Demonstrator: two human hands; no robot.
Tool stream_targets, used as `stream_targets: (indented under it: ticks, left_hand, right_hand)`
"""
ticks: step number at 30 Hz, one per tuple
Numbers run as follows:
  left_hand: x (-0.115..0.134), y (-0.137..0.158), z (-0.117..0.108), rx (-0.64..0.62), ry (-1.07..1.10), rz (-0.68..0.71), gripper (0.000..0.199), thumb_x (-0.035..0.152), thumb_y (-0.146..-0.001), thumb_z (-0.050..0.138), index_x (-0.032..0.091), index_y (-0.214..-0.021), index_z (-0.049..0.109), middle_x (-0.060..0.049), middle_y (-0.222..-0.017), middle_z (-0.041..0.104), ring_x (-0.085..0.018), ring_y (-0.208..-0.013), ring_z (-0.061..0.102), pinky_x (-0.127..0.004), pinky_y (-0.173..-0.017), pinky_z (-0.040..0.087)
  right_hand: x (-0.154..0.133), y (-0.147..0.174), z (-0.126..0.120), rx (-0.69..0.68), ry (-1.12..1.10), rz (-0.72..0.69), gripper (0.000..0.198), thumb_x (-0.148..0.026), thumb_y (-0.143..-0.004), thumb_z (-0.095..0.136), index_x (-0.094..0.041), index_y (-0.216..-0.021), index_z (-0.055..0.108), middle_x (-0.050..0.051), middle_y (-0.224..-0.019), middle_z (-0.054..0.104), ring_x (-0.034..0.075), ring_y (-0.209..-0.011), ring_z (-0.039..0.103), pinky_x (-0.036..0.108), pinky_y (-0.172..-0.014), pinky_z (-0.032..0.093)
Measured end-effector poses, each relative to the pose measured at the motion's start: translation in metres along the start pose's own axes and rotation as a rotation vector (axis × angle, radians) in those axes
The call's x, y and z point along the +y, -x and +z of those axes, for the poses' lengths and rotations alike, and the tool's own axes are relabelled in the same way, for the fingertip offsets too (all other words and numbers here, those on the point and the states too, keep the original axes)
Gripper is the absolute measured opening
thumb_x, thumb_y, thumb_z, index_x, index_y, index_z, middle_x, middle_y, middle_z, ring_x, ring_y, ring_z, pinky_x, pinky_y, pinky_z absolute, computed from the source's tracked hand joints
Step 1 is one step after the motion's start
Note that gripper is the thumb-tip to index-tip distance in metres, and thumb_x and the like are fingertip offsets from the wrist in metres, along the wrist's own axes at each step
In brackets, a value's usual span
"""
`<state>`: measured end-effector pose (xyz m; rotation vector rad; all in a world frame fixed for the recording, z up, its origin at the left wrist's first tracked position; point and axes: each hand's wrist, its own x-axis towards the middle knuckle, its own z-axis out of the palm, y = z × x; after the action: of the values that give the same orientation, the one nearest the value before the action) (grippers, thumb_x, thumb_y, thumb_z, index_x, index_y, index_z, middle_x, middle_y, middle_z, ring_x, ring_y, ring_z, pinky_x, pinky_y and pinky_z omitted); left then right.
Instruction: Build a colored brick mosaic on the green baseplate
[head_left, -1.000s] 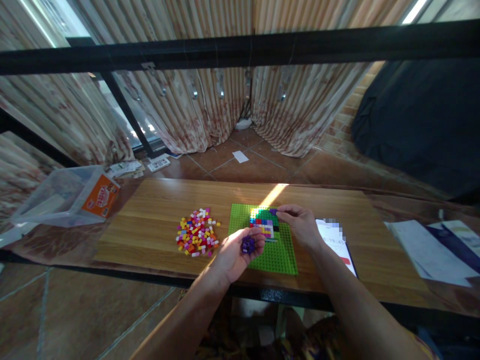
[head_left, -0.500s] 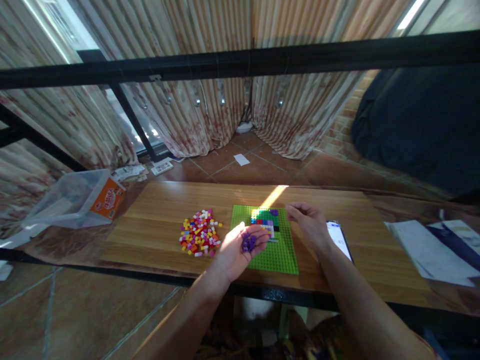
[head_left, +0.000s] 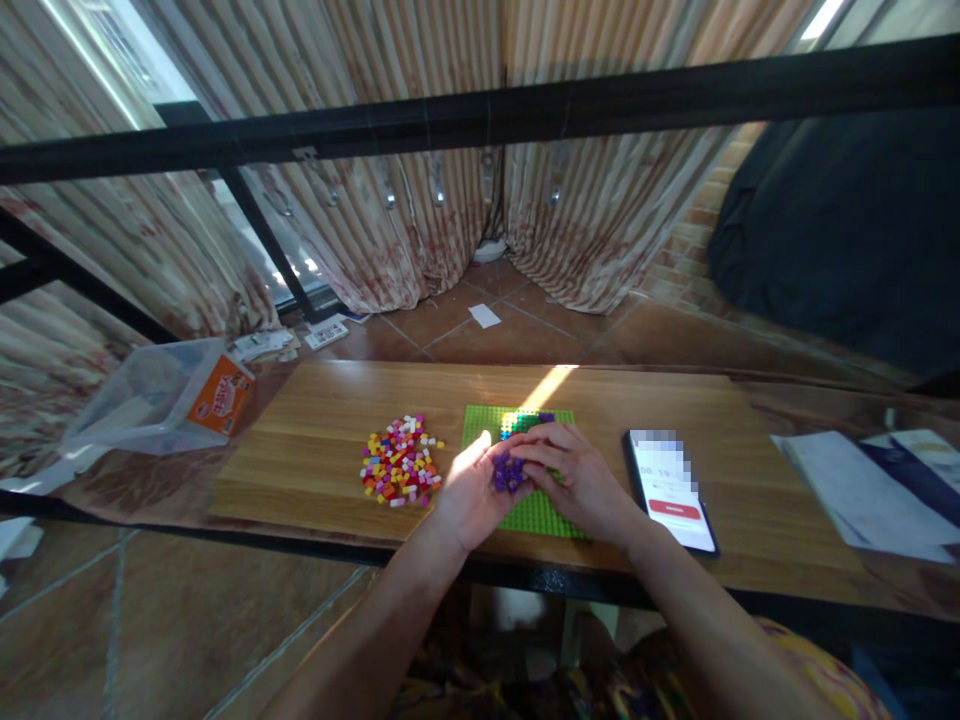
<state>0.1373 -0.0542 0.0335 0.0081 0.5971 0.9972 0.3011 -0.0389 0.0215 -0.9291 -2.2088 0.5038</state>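
My left hand (head_left: 472, 500) is palm up and cupped around several small purple toy bricks (head_left: 509, 473). My right hand (head_left: 581, 480) reaches across from the right with bent fingers at the edge of that palm, close against the bricks. Whether a brick is between its fingertips is too small to make out. Under both hands lies a green studded baseplate (head_left: 541, 515). Blue, green and purple bricks (head_left: 529, 424) are fixed near its far edge, and the hands hide the rest of the built part.
Left of the baseplate is a loose pile of mixed bricks (head_left: 401, 462) on the wooden table (head_left: 300, 440). A phone (head_left: 671, 490) with a lit screen lies to the right. Beyond are papers (head_left: 847, 495) at right and a clear plastic box (head_left: 157, 395) at left.
My right hand has moved left and nearer, from beside the baseplate's far right to the bricks in my left palm. The phone, partly covered before, now shows. My left hand stays nearly in place.
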Motion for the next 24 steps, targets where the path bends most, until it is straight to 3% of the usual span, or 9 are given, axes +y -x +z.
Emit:
stream_targets:
  ticks: [5, 11, 16, 19, 24]
  left_hand:
    - [0.0, 0.002, 0.005, 0.017, 0.007, -0.005, 0.045, 0.032, -0.098, 0.031, 0.005, -0.092, 0.067, -0.011, -0.081, 0.067, -0.015, -0.069, 0.06, -0.026, -0.066, 0.05]
    - [-0.002, 0.001, 0.002, 0.07, -0.029, 0.024, 0.037, 0.025, -0.097, 0.035, 0.006, -0.085, 0.066, -0.009, -0.074, 0.066, -0.014, -0.067, 0.061, -0.027, -0.068, 0.053]
    - [0.003, 0.003, 0.001, 0.169, -0.143, 0.046, 0.031, 0.022, -0.094, 0.039, 0.005, -0.085, 0.064, -0.01, -0.073, 0.065, -0.014, -0.067, 0.064, -0.026, -0.063, 0.055]
    - [0.007, 0.004, -0.001, 0.19, -0.197, 0.043, 0.024, 0.019, -0.092, 0.043, 0.006, -0.088, 0.063, -0.005, -0.066, 0.06, -0.008, -0.052, 0.055, -0.016, -0.046, 0.045]
    - [0.011, 0.001, -0.007, 0.162, -0.269, 0.061, 0.017, 0.017, -0.088, 0.047, 0.008, -0.089, 0.061, 0.001, -0.062, 0.051, -0.003, -0.043, 0.041, -0.011, -0.035, 0.028]
  right_hand:
    - [0.0, -0.002, 0.004, -0.004, 0.027, -0.003, 0.023, -0.021, -0.09, 0.054, -0.028, -0.104, 0.07, 0.006, -0.109, 0.066, 0.023, -0.103, 0.057, 0.045, -0.089, 0.048]
    - [-0.002, 0.001, 0.003, 0.028, -0.072, 0.102, 0.016, -0.022, -0.089, 0.056, -0.027, -0.092, 0.071, 0.005, -0.1, 0.066, 0.02, -0.098, 0.059, 0.04, -0.088, 0.049]
    - [0.022, 0.001, -0.002, 0.33, -0.12, 0.297, 0.01, -0.032, -0.084, 0.064, -0.027, -0.088, 0.072, 0.005, -0.101, 0.064, 0.021, -0.099, 0.059, 0.042, -0.091, 0.047]
    - [0.041, -0.001, -0.001, 0.46, -0.198, 0.407, 0.014, -0.038, -0.079, 0.068, -0.027, -0.085, 0.073, 0.005, -0.103, 0.063, 0.022, -0.101, 0.059, 0.042, -0.092, 0.046]
    - [0.059, -0.007, 0.012, 0.464, -0.263, 0.436, 0.017, -0.042, -0.075, 0.071, -0.027, -0.083, 0.074, 0.005, -0.107, 0.063, 0.023, -0.105, 0.057, 0.045, -0.097, 0.042]
